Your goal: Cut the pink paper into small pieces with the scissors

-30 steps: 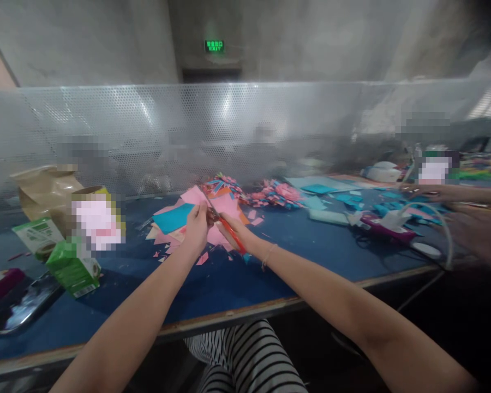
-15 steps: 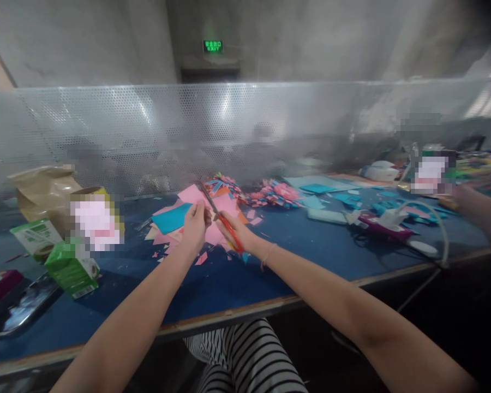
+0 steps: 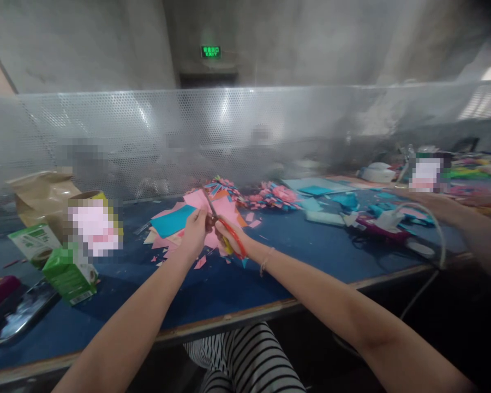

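Note:
My right hand (image 3: 229, 236) is closed round the orange handles of a pair of scissors (image 3: 221, 225), whose blades point up and away over a pink paper sheet (image 3: 225, 210). My left hand (image 3: 195, 232) pinches the near edge of that pink sheet beside the blades. Under and around both hands lies a heap of pink, cream and blue paper (image 3: 169, 221) on the blue table (image 3: 229, 284), with small cut scraps scattered at its front.
A green carton (image 3: 70, 274), a yellow tub, a tape roll and a brown paper bag (image 3: 41, 194) stand at the left. Paper flowers (image 3: 276, 195) lie behind the heap. At the right are blue paper pieces, a glue gun with cable (image 3: 387, 221) and another person's arm (image 3: 466, 226). A perforated metal screen backs the table.
The scissors have closed down slightly on the pink sheet and my hands stay together. The other person's arm at the right has shifted farther onto the table.

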The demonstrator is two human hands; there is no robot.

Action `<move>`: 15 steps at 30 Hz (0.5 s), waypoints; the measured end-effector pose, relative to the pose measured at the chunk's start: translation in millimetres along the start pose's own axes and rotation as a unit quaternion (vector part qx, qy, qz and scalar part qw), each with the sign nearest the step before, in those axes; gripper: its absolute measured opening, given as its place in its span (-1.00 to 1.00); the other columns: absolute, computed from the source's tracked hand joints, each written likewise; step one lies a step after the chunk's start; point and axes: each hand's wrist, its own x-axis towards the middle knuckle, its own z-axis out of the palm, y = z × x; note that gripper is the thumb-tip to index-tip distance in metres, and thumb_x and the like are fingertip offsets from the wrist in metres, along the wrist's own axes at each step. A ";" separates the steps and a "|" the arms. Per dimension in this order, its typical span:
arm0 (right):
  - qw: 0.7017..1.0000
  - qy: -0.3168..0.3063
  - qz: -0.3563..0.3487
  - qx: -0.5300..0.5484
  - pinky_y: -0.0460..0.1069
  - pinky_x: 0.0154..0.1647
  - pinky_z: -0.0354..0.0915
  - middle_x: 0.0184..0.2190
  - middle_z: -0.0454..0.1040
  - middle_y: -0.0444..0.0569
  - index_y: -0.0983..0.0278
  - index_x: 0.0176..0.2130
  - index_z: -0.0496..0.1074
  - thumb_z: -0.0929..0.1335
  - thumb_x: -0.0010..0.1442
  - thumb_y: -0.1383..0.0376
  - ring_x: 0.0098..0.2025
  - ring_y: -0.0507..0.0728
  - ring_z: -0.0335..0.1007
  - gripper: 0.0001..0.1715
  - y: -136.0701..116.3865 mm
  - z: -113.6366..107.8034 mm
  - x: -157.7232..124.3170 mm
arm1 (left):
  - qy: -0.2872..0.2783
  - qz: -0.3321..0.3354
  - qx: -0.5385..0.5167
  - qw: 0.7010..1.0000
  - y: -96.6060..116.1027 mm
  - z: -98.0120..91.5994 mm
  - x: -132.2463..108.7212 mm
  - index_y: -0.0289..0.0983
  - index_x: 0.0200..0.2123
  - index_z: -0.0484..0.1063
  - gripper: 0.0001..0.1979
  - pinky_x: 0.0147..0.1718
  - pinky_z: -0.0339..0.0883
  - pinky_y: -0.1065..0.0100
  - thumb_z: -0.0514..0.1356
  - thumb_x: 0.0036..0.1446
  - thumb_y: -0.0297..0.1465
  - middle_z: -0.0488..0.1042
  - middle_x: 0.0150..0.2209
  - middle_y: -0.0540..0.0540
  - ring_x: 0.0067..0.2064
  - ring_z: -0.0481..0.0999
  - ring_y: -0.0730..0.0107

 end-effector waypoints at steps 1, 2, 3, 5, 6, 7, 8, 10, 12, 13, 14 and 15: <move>1.000 -0.001 0.001 0.019 -0.18 -0.72 -0.04 -0.69 0.02 -0.30 0.22 -0.41 0.07 0.22 0.00 0.05 -0.72 -0.12 -0.07 -0.69 -1.3 0.8 -0.2 | -0.004 0.001 0.003 1.000 -0.7 -0.3 0.3 -0.32 -0.63 0.21 -0.68 -0.69 0.02 0.55 0.15 -0.17 -0.17 0.20 -0.70 0.08 -0.68 0.16 0.66; 0.999 -0.003 0.000 0.035 -0.18 -0.72 -0.06 -0.70 0.02 -0.30 0.22 -0.43 0.06 0.23 -0.01 0.05 -0.72 -0.12 -0.08 -0.68 -2.9 1.9 -0.5 | -0.006 0.002 0.006 1.000 -1.4 -0.6 0.6 -0.32 -0.63 0.21 -0.68 -0.69 0.02 0.55 0.15 -0.16 -0.17 0.20 -0.70 0.08 -0.68 0.16 0.67; 0.999 -0.005 -0.001 0.044 -0.18 -0.72 -0.07 -0.70 0.02 -0.30 0.22 -0.43 0.06 0.23 -0.02 0.04 -0.72 -0.12 -0.09 -0.67 -4.4 3.0 -0.8 | -0.006 0.003 0.007 1.000 -2.0 -0.9 0.9 -0.31 -0.64 0.20 -0.68 -0.70 0.01 0.55 0.14 -0.16 -0.17 0.18 -0.70 0.09 -0.68 0.15 0.67; 0.999 -0.005 -0.010 0.050 -0.18 -0.71 -0.07 -0.70 0.03 -0.30 0.23 -0.45 0.07 0.24 -0.03 0.03 -0.71 -0.12 -0.08 -0.65 -7.0 5.1 -1.4 | -0.007 0.007 0.010 1.000 -2.6 -1.4 1.1 -0.31 -0.66 0.17 -0.67 -0.72 -0.03 0.55 0.14 -0.16 -0.17 0.13 -0.72 0.11 -0.70 0.11 0.68; 0.999 -0.002 -0.015 0.049 -0.18 -0.70 -0.06 -0.69 0.03 -0.29 0.23 -0.45 0.07 0.24 -0.03 0.02 -0.70 -0.12 -0.07 -0.64 -7.8 6.0 -1.6 | -0.007 0.009 0.011 1.000 -2.7 -1.5 1.2 -0.31 -0.66 0.16 -0.66 -0.73 -0.05 0.55 0.14 -0.16 -0.17 0.10 -0.73 0.12 -0.70 0.08 0.69; 0.999 -0.001 -0.020 0.048 -0.18 -0.69 -0.05 -0.69 0.04 -0.29 0.24 -0.46 0.07 0.23 -0.03 0.01 -0.69 -0.12 -0.06 -0.64 -8.2 6.7 -1.6 | -0.008 0.009 0.012 1.000 -2.6 -1.6 1.1 -0.31 -0.67 0.15 -0.66 -0.73 -0.07 0.55 0.14 -0.16 -0.17 0.07 -0.74 0.13 -0.71 0.06 0.69; 0.999 0.000 -0.026 0.047 -0.18 -0.69 -0.04 -0.68 0.04 -0.28 0.24 -0.46 0.08 0.23 -0.03 0.01 -0.68 -0.12 -0.06 -0.63 -8.0 7.2 -1.5 | -0.009 0.009 0.012 1.000 -2.5 -1.5 1.1 -0.31 -0.67 0.15 -0.66 -0.74 -0.09 0.55 0.14 -0.15 -0.17 0.06 -0.74 0.13 -0.71 0.04 0.70; 0.998 0.003 -0.034 0.044 -0.18 -0.69 -0.02 -0.67 0.04 -0.28 0.24 -0.45 0.08 0.22 -0.02 0.00 -0.68 -0.12 -0.05 -0.63 -6.2 7.4 -0.9 | -0.010 0.005 0.013 1.000 -2.2 -1.1 1.0 -0.30 -0.66 0.15 -0.66 -0.74 -0.10 0.55 0.13 -0.15 -0.16 0.05 -0.74 0.14 -0.71 0.03 0.69; 0.999 0.003 -0.033 0.036 -0.18 -0.70 -0.01 -0.67 0.05 -0.28 0.24 -0.44 0.08 0.21 -0.02 -0.01 -0.69 -0.12 -0.04 -0.63 -3.4 6.8 -0.1 | -0.011 0.004 0.013 1.000 -2.0 -0.5 0.9 -0.30 -0.66 0.14 -0.66 -0.74 -0.11 0.55 0.13 -0.15 -0.16 0.03 -0.74 0.14 -0.72 0.02 0.69; 0.999 0.003 -0.028 0.029 -0.18 -0.71 -0.01 -0.67 0.05 -0.28 0.24 -0.43 0.08 0.20 -0.01 -0.01 -0.70 -0.12 -0.04 -0.63 -1.9 6.2 0.3 | -0.010 0.005 0.013 1.000 -1.9 -0.2 0.9 -0.30 -0.66 0.13 -0.66 -0.75 -0.11 0.55 0.13 -0.15 -0.16 0.02 -0.74 0.14 -0.72 0.01 0.69; 1.000 0.005 -0.020 0.020 -0.18 -0.72 0.00 -0.67 0.06 -0.28 0.24 -0.43 0.08 0.20 0.00 -0.01 -0.70 -0.12 -0.03 -0.63 -0.7 5.5 0.6 | -0.009 0.006 0.014 1.000 -1.7 0.1 0.8 -0.30 -0.66 0.13 -0.65 -0.75 -0.12 0.55 0.13 -0.15 -0.16 0.02 -0.74 0.14 -0.72 0.00 0.69; 1.000 0.007 -0.011 0.009 -0.18 -0.73 0.00 -0.67 0.06 -0.28 0.23 -0.42 0.08 0.19 0.00 -0.01 -0.71 -0.12 -0.03 -0.64 0.4 4.9 0.8 | -0.008 0.008 0.015 1.000 -1.5 0.4 0.7 -0.30 -0.66 0.12 -0.65 -0.75 -0.12 0.55 0.13 -0.15 -0.16 0.02 -0.74 0.15 -0.72 0.00 0.69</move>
